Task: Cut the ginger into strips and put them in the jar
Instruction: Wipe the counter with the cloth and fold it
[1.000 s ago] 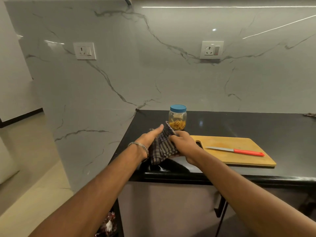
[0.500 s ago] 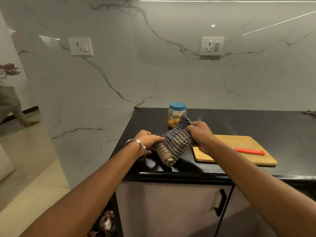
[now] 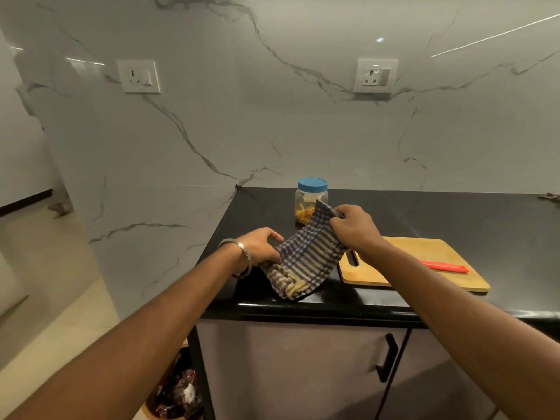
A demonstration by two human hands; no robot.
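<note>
Jar: the jar (image 3: 311,199) stands capped with a blue lid at the back of the counter, yellowish ginger strips (image 3: 304,214) lying in its bottom; it is just behind the raised cloth.
Step in hand: cutting and filling look done, judging by the shut jar and the bare board; this is the wipe-down.
Right hand: the right hand (image 3: 353,229) pinches the upper edge of the checked cloth (image 3: 306,253), lifting it.
Left hand: the left hand (image 3: 261,247), a metal bangle at its wrist, grips the lower end of the cloth, fingers curled round the fabric.
Next move: probably wiping both hands or folding the cloth, then setting it down away from the jar.
Board: the wooden cutting board (image 3: 430,253) lies right of the cloth, the red-handled knife (image 3: 444,266) on it, partly behind the right forearm.
Surface: a glossy black counter (image 3: 439,213) over a cabinet with a dark handle (image 3: 388,357).
Room: grey veined marble wall with two sockets; pale floor at left.
</note>
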